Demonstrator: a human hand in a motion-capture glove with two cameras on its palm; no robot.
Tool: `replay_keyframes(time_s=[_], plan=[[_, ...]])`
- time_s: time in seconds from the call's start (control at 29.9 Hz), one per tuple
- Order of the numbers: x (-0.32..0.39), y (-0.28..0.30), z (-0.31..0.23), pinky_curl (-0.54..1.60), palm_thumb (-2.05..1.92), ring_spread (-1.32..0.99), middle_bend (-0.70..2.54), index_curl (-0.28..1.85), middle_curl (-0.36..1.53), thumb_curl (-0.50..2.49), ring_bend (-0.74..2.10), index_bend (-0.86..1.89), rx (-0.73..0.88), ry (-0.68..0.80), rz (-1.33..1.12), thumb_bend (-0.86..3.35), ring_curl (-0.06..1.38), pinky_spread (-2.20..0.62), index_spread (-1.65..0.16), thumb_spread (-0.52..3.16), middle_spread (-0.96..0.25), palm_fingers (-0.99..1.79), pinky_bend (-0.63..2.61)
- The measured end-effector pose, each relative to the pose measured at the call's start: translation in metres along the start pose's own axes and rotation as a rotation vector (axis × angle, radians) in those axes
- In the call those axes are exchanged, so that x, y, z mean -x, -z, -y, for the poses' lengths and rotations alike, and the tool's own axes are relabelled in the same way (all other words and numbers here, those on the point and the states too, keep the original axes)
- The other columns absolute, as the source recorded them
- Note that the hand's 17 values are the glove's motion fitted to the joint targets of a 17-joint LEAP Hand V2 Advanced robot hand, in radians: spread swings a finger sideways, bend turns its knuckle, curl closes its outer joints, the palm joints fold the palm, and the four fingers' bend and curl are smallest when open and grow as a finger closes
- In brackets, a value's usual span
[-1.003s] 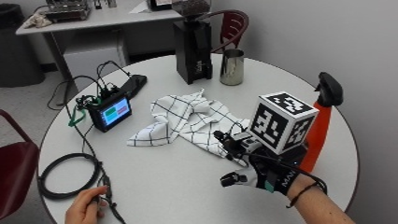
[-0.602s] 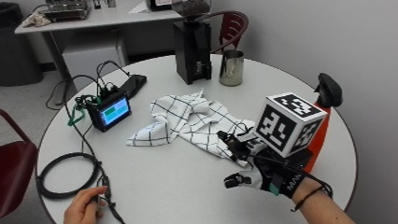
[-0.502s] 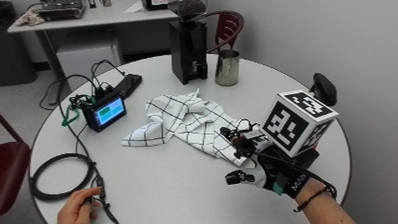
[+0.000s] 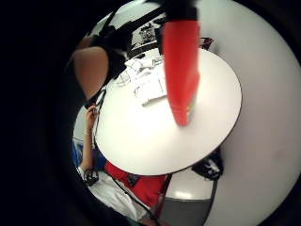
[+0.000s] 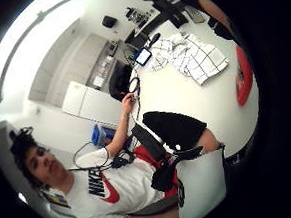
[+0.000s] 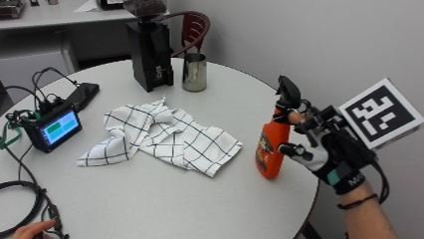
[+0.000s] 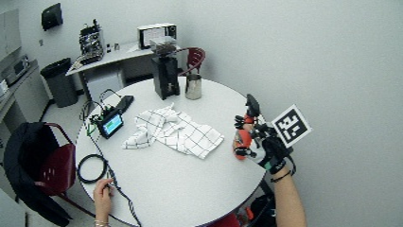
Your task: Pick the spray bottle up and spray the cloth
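Note:
An orange spray bottle (image 6: pixel 270 147) with a black trigger head stands upright near the table's right edge. My gloved right hand (image 6: pixel 331 152) is against its far side. A fingertip curls round the neck under the trigger and the thumb lies by the body. I cannot tell whether its base is off the table. The bottle's orange body (image 4: pixel 181 66) fills the little finger side palm view and shows at the rim (image 5: pixel 243 77) of the thumb side view. The white checked cloth (image 6: pixel 165 137) lies crumpled on the table left of the bottle, apart from it.
A black grinder (image 6: pixel 149 50) and a steel cup (image 6: pixel 194 72) stand at the back of the round white table (image 6: pixel 165 199). A small screen (image 6: pixel 56 129) and coiled cables (image 6: pixel 20 199) lie at the left. A bare hand (image 6: pixel 30 231) rests at the front edge.
My hand has risen from low over the table in front of the bottle and closed round its neck. The outside camera has shifted too.

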State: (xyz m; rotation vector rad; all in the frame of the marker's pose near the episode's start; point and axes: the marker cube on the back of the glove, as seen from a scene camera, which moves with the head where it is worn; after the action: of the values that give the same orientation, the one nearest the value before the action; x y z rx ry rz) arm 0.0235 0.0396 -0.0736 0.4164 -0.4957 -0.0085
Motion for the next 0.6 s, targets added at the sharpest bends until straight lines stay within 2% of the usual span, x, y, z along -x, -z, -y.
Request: replay_keyframes(time_s=[0.2,0.4,0.5,0.6], plan=[[-0.032,0.028,-0.003,0.29,0.47,0.01,0.48,0.15,0.33,0.23,0.46,0.09,-0.108,-0.040,0.021,-0.01,0.28,0.20,-0.38,1.01,-0.05,0.65,0.44],[-0.072,0.036,0.007,0.27,0.52,-0.02,0.48,0.20,0.35,0.25,0.48,0.19,-0.256,-0.102,0.131,-0.01,0.30,0.15,-0.32,1.02,-0.06,0.89,0.34],[-0.094,0.012,0.022,0.28,0.53,-0.03,0.47,0.22,0.36,0.26,0.48,0.16,-0.216,-0.212,0.245,-0.01,0.31,0.14,-0.31,1.02,-0.07,0.91,0.32],[-0.112,-0.012,0.036,0.30,0.54,-0.04,0.43,0.21,0.36,0.26,0.49,0.07,-0.146,-0.247,0.350,-0.02,0.33,0.13,-0.32,1.02,-0.07,0.84,0.37]])
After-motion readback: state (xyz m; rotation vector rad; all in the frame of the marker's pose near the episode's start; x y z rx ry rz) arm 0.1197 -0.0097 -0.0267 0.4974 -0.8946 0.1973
